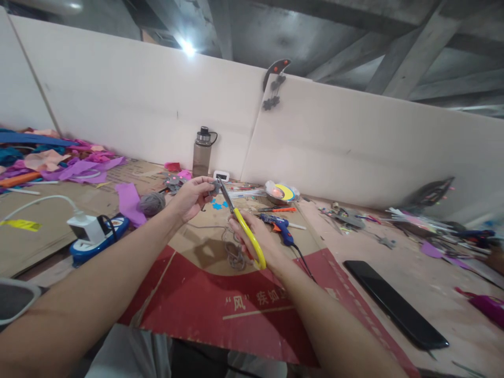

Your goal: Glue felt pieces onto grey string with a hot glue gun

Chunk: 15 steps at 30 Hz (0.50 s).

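Note:
My left hand [192, 198] pinches a small grey fuzzy piece [214, 188] between thumb and fingers, above the cardboard. In my right hand [252, 231] is a pair of yellow-handled scissors [250, 237], its blades pointing up and left with the tips beside the grey piece. Below my hands, loose grey yarn [235, 252] lies tangled on the cardboard. A ball of grey yarn [151, 203] rests left of my left hand. Small blue shapes [218, 206] lie just beyond the blades.
A blue glue gun [281, 228] and a bowl [280, 193] sit right of centre. A bottle [201, 152] stands near the white panel. On the left are a blue power strip [84, 252] and coloured scraps [82, 169]; a black phone [394, 302] lies at right.

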Tool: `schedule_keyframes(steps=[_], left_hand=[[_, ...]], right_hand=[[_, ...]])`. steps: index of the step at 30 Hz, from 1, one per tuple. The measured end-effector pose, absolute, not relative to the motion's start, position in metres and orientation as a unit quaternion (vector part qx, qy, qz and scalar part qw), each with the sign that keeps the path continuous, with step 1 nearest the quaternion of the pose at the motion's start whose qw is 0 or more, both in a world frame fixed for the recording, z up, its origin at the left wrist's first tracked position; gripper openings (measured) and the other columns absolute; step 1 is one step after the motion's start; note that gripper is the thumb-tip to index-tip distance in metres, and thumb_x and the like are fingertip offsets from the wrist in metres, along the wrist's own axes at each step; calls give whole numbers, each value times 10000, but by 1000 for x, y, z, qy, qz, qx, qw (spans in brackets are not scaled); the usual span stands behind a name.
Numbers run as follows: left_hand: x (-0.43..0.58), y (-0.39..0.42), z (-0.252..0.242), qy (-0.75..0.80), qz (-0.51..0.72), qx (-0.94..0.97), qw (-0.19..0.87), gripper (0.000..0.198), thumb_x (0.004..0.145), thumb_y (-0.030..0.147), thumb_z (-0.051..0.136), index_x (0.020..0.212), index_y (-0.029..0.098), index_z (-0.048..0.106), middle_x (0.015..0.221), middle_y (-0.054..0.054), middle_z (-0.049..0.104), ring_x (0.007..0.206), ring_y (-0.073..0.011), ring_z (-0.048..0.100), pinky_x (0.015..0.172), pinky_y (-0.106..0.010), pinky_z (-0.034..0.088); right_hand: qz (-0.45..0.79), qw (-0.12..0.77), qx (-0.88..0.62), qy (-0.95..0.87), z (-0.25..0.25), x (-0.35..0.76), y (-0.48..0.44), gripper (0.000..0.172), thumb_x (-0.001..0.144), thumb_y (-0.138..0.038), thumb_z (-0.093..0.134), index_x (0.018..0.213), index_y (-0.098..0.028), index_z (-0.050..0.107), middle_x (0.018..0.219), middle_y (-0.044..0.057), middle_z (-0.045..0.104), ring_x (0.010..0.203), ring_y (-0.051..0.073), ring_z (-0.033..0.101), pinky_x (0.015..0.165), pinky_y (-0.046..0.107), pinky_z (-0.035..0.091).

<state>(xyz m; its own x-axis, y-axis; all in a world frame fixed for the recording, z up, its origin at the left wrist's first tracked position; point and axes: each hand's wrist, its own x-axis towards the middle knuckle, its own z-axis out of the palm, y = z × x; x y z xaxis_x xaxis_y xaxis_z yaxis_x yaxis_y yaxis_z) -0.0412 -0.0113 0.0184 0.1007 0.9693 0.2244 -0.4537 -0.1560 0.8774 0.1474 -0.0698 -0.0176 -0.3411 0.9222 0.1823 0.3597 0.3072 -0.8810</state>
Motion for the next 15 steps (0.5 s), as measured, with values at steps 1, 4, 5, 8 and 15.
schedule_keyframes(steps=[1, 4, 5, 8, 15], left_hand=[[-41, -12, 18, 283, 608, 458, 584, 142, 615, 71, 651, 738, 125, 606, 672, -15, 619, 552, -77, 569, 523, -188, 454], [-41, -12, 19, 282, 607, 463, 581, 138, 618, 71, 651, 739, 123, 609, 661, -11, 611, 545, -71, 560, 529, -187, 452], [-41, -12, 19, 282, 607, 465, 580, 138, 619, 70, 649, 740, 124, 609, 661, -10, 609, 546, -70, 559, 531, -187, 451], [-42, -11, 19, 285, 608, 465, 577, 136, 617, 67, 649, 733, 123, 605, 656, -7, 602, 543, -69, 555, 526, -185, 448], [-42, -13, 22, 293, 625, 461, 558, 173, 606, 86, 668, 762, 126, 604, 656, -4, 595, 532, -63, 534, 496, -174, 421]], right_hand=[[389, 360, -444, -722, -17, 148, -70, 374, 810, -551, 473, 990, -229, 538, 576, -53, 482, 359, 61, 428, 336, 177, 368], [388, 357, -446, -724, -16, 148, -71, 364, 814, -551, 468, 981, -235, 536, 564, -54, 486, 357, 68, 447, 337, 177, 372], [385, 358, -447, -724, -15, 148, -71, 362, 814, -549, 468, 979, -235, 538, 560, -52, 488, 357, 69, 449, 337, 176, 370], [380, 359, -449, -724, -14, 148, -72, 371, 812, -546, 469, 1000, -235, 547, 552, -50, 487, 352, 73, 450, 334, 181, 367], [384, 363, -457, -715, -15, 147, -71, 374, 802, -551, 475, 971, -225, 547, 551, -52, 475, 341, 70, 419, 333, 190, 355]])
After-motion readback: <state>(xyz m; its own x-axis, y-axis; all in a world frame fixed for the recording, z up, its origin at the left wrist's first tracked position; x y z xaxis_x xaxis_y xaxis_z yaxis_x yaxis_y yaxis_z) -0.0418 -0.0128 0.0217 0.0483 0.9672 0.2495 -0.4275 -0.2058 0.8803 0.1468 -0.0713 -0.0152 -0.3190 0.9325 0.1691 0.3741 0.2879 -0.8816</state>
